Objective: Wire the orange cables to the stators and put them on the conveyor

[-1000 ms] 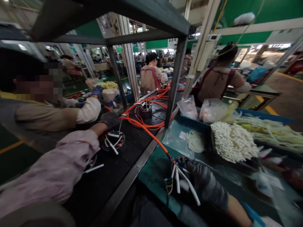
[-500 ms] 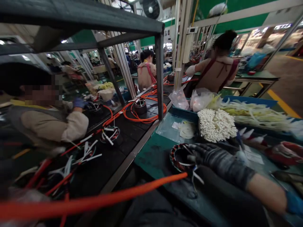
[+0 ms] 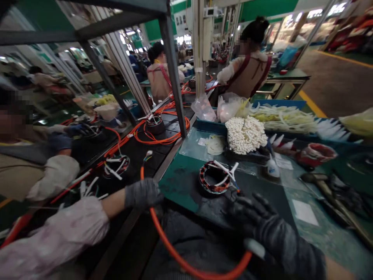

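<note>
The stator (image 3: 214, 178) lay flat on the green counter (image 3: 180, 186), off the belt (image 3: 136, 149) and just ahead of the right hand (image 3: 256, 223), with its white-sleeved leads (image 3: 225, 171) sticking up and across the ring. The left hand (image 3: 142, 193), in a grey glove, was closed round the orange cable (image 3: 175, 254) at the counter's edge. From that fist the cable swept down in 1 wide loop and came up under the heel of the right hand. The right hand, in a black glove, had its fingers spread wide and clear of the stator (whether the cable's end was pinned beneath the palm could not be told).

By my reading, the piece had been brought across and set down, while the cable was not yet sorted out and the leads stood untouched.

Half a second before, the right hand rested on the stator's rim and the cable ran nearly straight across the bottom of the view, with the left hand out of sight. Since then the right hand had drawn back and the cable had bent into its loop.

Behind stood a bundle of white sleeves (image 3: 246, 134) by a blue tray (image 3: 208, 126), and 1 more stator (image 3: 116, 165) waited on the belt near a co-worker's sleeve (image 3: 55, 177).
</note>
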The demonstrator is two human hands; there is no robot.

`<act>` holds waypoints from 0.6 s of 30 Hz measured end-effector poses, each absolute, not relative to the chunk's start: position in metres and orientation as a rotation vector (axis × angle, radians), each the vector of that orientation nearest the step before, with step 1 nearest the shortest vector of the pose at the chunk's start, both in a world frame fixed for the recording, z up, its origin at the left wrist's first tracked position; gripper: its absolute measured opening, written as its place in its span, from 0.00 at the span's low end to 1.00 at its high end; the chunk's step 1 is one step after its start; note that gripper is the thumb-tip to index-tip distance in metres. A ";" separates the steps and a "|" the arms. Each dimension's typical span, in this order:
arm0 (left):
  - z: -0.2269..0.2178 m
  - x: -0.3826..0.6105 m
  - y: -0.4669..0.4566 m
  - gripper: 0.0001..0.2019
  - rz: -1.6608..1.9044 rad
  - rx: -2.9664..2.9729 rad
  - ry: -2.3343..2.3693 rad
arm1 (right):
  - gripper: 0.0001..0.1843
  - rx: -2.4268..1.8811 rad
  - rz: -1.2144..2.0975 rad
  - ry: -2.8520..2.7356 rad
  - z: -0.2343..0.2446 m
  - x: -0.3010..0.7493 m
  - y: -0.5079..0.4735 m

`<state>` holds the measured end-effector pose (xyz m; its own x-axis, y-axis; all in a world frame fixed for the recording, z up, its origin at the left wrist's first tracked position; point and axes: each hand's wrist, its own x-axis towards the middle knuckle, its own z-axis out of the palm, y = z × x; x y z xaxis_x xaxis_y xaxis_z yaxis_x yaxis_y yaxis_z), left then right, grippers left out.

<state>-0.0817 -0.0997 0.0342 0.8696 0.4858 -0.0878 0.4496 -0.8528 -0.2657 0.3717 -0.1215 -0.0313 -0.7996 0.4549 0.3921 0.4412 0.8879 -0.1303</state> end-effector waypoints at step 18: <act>-0.009 0.042 -0.005 0.24 -0.106 -2.812 -0.197 | 0.18 -0.419 -0.070 -2.921 -0.012 0.305 -0.007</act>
<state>0.0422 -0.0051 -0.0093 0.9877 0.1238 0.0953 0.1475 -0.9397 -0.3087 0.3051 -0.0070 -0.0120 -0.9422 0.2737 0.1934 0.2827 0.9590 0.0200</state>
